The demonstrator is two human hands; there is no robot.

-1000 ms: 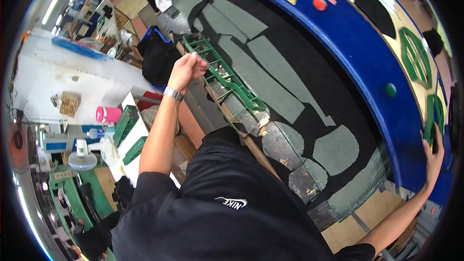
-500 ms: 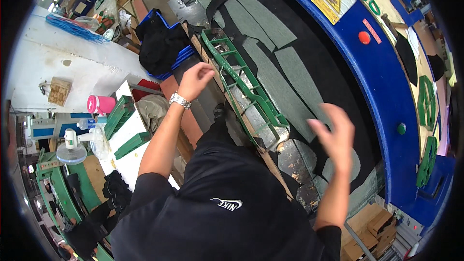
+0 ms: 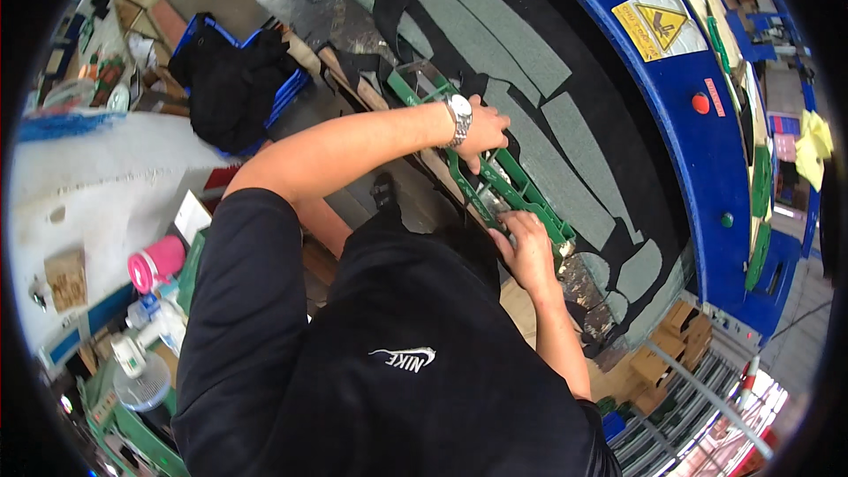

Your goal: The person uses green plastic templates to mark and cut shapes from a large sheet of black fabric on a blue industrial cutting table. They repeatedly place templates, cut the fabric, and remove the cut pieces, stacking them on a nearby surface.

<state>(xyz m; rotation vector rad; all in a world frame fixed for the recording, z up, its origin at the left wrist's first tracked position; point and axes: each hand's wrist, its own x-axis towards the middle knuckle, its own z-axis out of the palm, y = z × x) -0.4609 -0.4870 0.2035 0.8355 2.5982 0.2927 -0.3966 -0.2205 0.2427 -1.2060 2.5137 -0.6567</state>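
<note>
Hands, two: left hand (image 3: 484, 131) and right hand (image 3: 528, 252) on one green frame (image 3: 517, 190).

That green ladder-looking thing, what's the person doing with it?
A person in a black shirt leans over a long green metal frame lying at the edge of a big machine bed. The left hand, with a silver watch on its wrist, presses on the frame further up, and the right hand grips it lower down. Beyond it, grey-green cut sheets lie spread on the dark bed, with the machine's blue rim curving around behind.
</note>
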